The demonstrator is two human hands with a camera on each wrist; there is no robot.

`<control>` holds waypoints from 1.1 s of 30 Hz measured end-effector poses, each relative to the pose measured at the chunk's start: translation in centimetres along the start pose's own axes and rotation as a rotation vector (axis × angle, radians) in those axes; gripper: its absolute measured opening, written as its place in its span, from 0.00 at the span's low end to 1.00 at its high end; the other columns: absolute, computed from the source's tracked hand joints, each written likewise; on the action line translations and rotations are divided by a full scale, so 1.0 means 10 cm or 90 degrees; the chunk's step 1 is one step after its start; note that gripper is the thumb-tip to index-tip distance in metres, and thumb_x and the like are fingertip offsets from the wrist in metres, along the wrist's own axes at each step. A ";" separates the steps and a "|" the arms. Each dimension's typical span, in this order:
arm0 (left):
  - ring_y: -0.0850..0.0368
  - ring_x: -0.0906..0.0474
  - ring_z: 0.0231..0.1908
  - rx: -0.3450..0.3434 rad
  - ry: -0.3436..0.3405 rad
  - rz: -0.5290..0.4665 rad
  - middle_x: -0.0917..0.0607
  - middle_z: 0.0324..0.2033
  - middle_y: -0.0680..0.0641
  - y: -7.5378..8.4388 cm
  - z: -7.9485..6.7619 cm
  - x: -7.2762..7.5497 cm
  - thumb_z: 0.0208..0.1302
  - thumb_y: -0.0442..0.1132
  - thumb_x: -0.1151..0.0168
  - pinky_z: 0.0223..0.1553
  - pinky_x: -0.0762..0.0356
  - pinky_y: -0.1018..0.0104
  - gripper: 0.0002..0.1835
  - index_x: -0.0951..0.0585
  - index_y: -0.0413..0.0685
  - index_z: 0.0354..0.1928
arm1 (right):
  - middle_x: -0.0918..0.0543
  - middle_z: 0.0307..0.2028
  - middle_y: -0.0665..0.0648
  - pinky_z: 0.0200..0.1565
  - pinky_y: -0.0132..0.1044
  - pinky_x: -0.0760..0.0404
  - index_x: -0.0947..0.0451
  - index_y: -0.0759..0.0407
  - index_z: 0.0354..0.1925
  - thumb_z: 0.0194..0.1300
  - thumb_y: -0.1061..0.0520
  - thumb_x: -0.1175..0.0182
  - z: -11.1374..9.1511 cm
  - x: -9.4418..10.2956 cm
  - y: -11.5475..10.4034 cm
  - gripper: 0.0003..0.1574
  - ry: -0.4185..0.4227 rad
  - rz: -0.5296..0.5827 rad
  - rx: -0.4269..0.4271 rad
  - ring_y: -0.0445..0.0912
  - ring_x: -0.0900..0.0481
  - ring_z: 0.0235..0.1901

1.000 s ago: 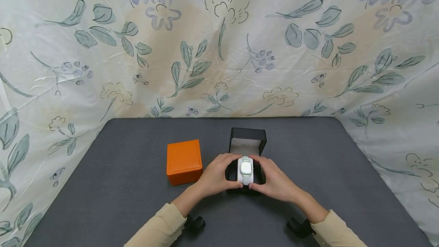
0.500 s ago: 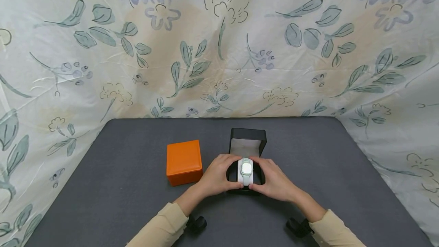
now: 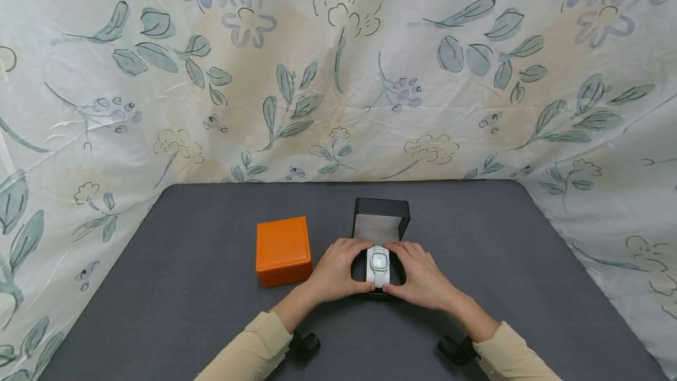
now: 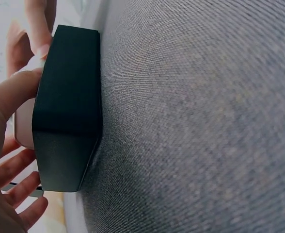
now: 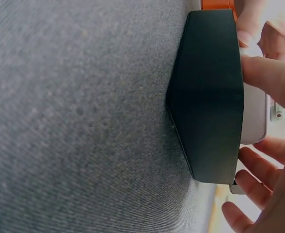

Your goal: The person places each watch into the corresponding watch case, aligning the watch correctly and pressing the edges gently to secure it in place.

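Note:
A wristwatch with a pale strap is wrapped round a white cushion, which sits partly above the rim of an open black watch box. My left hand pinches the cushion from the left, thumb at the near end and index finger at the far end. From the right, my right hand pinches it the same way. Both wrist views show the thumbs at the cushion beside the box's near wall, with other fingers near the box's sides. The hands partly cover the box's interior.
To the left of the box stands a closed orange box. The raised black lid, grey inside, stands behind the watch. Everything rests on a dark grey tabletop, and a floral cloth hangs behind it.
Glare on the watch face has faded, so its dial now shows. The watch sits very slightly nearer to me; both hands keep nearly the same pose.

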State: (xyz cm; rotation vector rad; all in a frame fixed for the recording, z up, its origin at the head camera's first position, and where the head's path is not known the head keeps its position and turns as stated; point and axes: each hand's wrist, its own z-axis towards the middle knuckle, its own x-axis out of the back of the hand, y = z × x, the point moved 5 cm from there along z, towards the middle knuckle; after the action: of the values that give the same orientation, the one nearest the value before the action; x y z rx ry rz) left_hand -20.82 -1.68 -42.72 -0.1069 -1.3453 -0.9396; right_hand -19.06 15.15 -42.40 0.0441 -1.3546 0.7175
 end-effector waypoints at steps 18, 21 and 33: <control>0.56 0.33 0.55 0.009 -0.032 0.052 0.23 0.52 0.54 0.02 0.02 0.01 0.48 0.55 0.34 0.58 0.36 0.55 0.34 0.27 0.53 0.58 | 0.28 0.51 0.55 0.44 0.49 0.33 0.30 0.54 0.58 0.44 0.43 0.29 0.03 0.00 -0.02 0.44 -0.006 -0.013 -0.005 0.53 0.33 0.52; 0.55 0.33 0.54 0.006 -0.034 0.066 0.23 0.51 0.53 0.03 0.02 0.02 0.47 0.55 0.34 0.59 0.37 0.55 0.34 0.27 0.52 0.58 | 0.28 0.51 0.55 0.43 0.48 0.33 0.29 0.55 0.58 0.45 0.43 0.30 0.03 0.00 -0.02 0.42 -0.006 -0.014 -0.004 0.52 0.32 0.51; 0.55 0.35 0.56 0.007 -0.048 0.077 0.25 0.54 0.52 0.01 0.04 0.01 0.51 0.55 0.38 0.60 0.38 0.55 0.31 0.26 0.53 0.58 | 0.28 0.52 0.55 0.44 0.49 0.34 0.28 0.54 0.57 0.44 0.43 0.29 0.04 0.01 -0.04 0.42 -0.011 -0.026 -0.006 0.53 0.33 0.52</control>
State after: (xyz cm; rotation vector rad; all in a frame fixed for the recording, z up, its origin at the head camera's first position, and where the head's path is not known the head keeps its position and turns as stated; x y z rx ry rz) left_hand -21.06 -1.51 -42.46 -0.2147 -1.3974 -0.8322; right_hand -19.15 14.71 -42.08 0.0700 -1.3693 0.6769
